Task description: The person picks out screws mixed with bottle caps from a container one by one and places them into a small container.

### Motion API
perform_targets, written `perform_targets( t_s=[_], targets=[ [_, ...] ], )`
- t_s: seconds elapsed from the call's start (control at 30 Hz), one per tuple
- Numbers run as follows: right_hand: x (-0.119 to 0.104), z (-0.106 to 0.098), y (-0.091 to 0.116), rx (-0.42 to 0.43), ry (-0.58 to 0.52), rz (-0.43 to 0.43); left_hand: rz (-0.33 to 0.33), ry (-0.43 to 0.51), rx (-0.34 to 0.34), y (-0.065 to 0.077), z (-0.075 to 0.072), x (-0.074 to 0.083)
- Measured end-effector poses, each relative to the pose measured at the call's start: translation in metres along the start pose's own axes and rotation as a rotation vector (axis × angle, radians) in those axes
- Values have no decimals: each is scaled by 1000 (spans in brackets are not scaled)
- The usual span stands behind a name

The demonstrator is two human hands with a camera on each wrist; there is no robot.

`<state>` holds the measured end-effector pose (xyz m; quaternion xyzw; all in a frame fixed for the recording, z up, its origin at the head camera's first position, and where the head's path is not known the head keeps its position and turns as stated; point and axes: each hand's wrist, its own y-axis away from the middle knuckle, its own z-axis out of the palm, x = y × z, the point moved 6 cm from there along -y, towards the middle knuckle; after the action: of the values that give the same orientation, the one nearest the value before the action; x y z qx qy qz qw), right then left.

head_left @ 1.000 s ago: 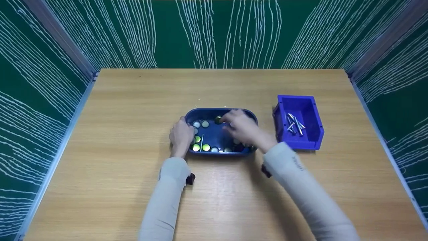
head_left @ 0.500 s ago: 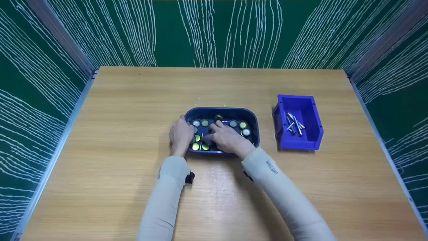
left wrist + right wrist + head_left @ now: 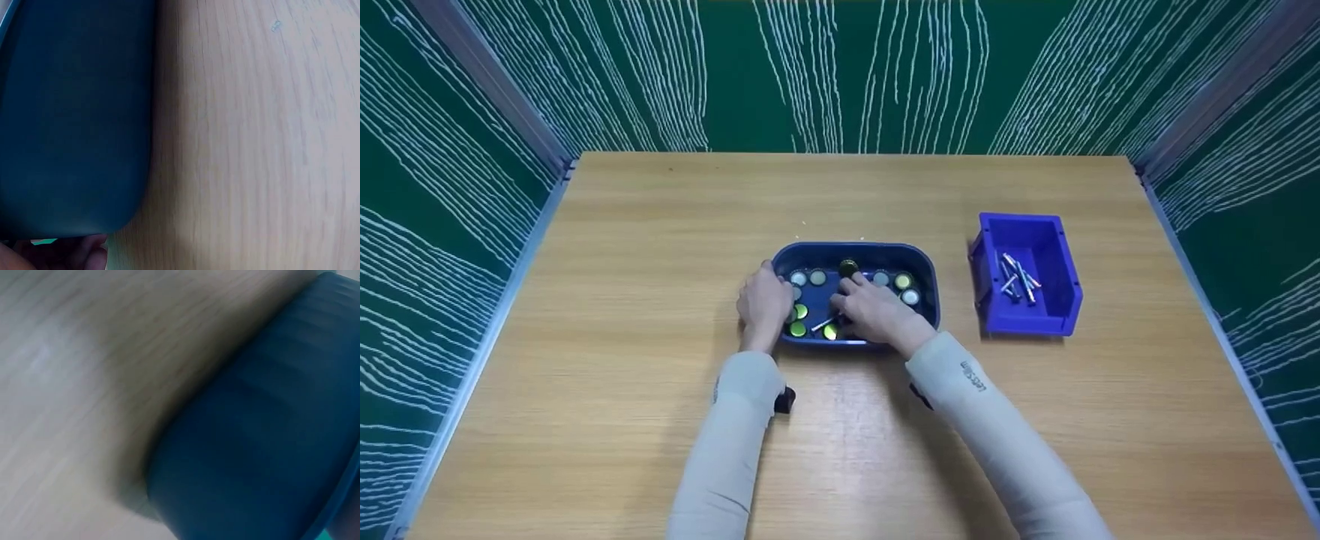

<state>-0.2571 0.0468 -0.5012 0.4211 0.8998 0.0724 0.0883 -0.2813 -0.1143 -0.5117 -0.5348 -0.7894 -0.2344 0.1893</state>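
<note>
In the head view, a dark blue oblong tray (image 3: 926, 281) sits mid-table with several round bottle caps in it, some yellow-green like the cap (image 3: 797, 328) at its near left corner. My left hand (image 3: 765, 304) grips the tray's left end at the rim. Reaching inside, my right hand (image 3: 877, 311) has its fingertips at the end of a thin silver screw (image 3: 823, 325), which slants up toward them beside a yellow-green cap. The fingertips' far side is hidden. Both wrist views mostly show the tray's outer wall (image 3: 79, 124), with a bit of the left hand's fingers low in the left one.
To the right of the tray stands a blue-purple open-front bin (image 3: 1035, 322) with several silver screws (image 3: 1020, 279) in it. Green walls with white streaks enclose the wooden table (image 3: 585, 337) at the back and both sides.
My right hand has come from the tray's right part left and nearer to the screw. The screw has swung from nearly upright in view to slanted toward the fingers. My left hand stays put.
</note>
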Motion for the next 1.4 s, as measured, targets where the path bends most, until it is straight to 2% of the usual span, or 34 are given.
perform_targets(
  t_s=[0.17, 0.3, 0.53, 0.7, 0.83, 1.0, 1.13, 1.3, 1.4],
  targets=[
    [3, 8, -1, -67, -105, 69, 1, 4, -4, 1, 2, -2],
    [6, 10, 0, -72, -202, 91, 5, 6, -6, 0, 3, -3],
    [10, 9, -1, -93, -203, 193, 5, 3, 11, 0, 1, -4],
    [6, 11, -4, -65, -266, 226, 4, 8, 6, 1, 3, -4],
    [6, 13, -3, -41, -265, 241, 8, 8, 5, 2, 4, -4],
    [8, 16, -1, -33, -284, 210, 5, 5, 10, 1, 3, -4],
    [11, 17, 0, -11, -372, 205, 5, 7, 4, 1, 4, -3],
    [17, 14, 4, 59, -508, 221, 9, -3, 4, 0, 2, -2],
    [18, 11, 5, 98, -536, 210, 9, -17, 8, 0, 0, 0]
  ],
)
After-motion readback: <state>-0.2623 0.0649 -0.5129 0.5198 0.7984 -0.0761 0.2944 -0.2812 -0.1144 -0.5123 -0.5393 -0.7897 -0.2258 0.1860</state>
